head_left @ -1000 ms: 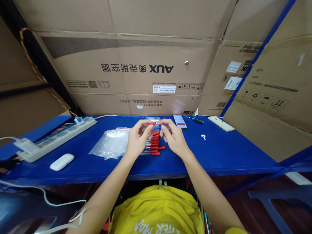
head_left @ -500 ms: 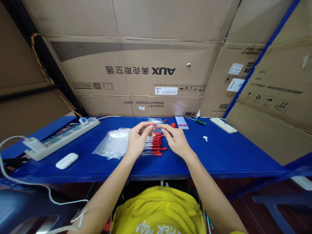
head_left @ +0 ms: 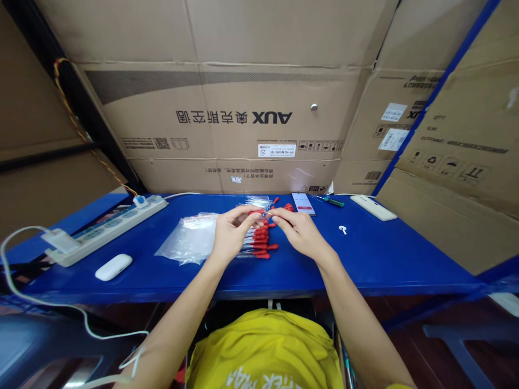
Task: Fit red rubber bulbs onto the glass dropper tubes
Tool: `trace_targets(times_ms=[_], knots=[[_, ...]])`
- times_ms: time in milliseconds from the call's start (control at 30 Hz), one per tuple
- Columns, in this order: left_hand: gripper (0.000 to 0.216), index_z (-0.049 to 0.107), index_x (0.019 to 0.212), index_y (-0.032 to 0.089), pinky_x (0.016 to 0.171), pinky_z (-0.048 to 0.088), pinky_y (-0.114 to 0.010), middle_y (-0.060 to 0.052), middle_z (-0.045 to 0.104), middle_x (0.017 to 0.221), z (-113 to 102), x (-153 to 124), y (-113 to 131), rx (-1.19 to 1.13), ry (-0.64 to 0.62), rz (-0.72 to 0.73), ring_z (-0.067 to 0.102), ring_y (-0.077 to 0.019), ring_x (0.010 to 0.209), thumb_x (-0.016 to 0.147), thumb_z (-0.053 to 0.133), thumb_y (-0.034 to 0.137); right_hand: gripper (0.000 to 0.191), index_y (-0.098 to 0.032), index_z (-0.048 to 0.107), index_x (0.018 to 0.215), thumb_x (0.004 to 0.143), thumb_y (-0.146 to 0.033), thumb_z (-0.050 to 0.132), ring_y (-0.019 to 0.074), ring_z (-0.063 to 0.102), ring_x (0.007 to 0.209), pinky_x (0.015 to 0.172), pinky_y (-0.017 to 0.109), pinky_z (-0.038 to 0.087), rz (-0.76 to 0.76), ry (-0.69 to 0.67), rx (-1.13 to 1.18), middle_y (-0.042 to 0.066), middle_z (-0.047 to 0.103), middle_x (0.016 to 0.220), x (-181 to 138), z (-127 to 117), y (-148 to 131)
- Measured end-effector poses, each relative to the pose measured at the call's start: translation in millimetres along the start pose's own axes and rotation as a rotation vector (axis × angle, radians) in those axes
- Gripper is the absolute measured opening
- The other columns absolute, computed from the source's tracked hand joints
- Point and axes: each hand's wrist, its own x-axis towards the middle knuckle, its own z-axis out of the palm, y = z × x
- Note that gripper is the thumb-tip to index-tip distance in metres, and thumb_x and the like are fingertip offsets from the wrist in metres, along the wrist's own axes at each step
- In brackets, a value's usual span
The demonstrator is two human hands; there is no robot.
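From afar, I watch the left hand [head_left: 231, 231] pinch a red cap [head_left: 256, 212] and the right hand [head_left: 300, 232] a thin tube [head_left: 268, 214], likely by fingertips [head_left: 279, 219] because both are small; red-capped tubes [head_left: 260, 238] lie below the fingers.

Right hand [head_left: 298, 229]: closed finger and thumb on a thin stick [head_left: 268, 214].
Red tip [head_left: 255, 212]: came slightly nearer the person.
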Motion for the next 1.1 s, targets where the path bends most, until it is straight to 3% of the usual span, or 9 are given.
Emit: trace_targets(times_ms=[433, 667, 967, 1100], knots=[[0.027, 0.084, 0.097, 0.018, 0.075, 0.069, -0.036, -0.004, 0.081, 0.074, 0, 1, -1, 0.030, -0.032, -0.030, 0.079, -0.0222, 0.069, 0.086, 0.085, 0.043, 0.030, -0.029, 0.078, 0.127, 0.111, -0.033, 0.053, 0.0273, 0.082, 0.102, 0.088, 0.036, 0.058, -0.002, -0.043, -0.094, 0.005, 0.085, 0.119, -2, -4, 1], [0.026, 0.083, 0.098, 0.019, 0.077, 0.068, -0.036, -0.005, 0.082, 0.078, -2, 2, -2, 0.062, -0.068, -0.002, 0.080, -0.0228, 0.073, 0.088, 0.083, 0.042, 0.030, -0.032, 0.080, 0.126, 0.110, -0.033, 0.055, 0.0286, 0.082, 0.102, 0.086, 0.038, 0.057, -0.027, 0.005, -0.192, 0.004, 0.083, 0.124, -2, -6, 2], [0.020, 0.086, 0.099, 0.022, 0.076, 0.063, -0.032, -0.008, 0.085, 0.095, -15, 6, -5, 0.419, -0.185, 0.221, 0.079, -0.0218, 0.078, 0.096, 0.075, 0.039, 0.031, -0.031, 0.080, 0.127, 0.111, -0.033, 0.054, 0.0283, 0.081, 0.097, 0.081, 0.035, 0.053, -0.086, -0.066, -0.356, 0.007, 0.085, 0.118, -5, -12, 6], [0.022, 0.086, 0.102, 0.023, 0.073, 0.062, -0.031, -0.008, 0.085, 0.096, -15, 6, -8, 0.425, -0.236, 0.209, 0.079, -0.0221, 0.079, 0.098, 0.073, 0.040, 0.029, -0.032, 0.080, 0.127, 0.110, -0.033, 0.056, 0.0275, 0.081, 0.098, 0.081, 0.035, 0.053, -0.103, -0.079, -0.362, 0.006, 0.085, 0.116, -6, -15, 8]])
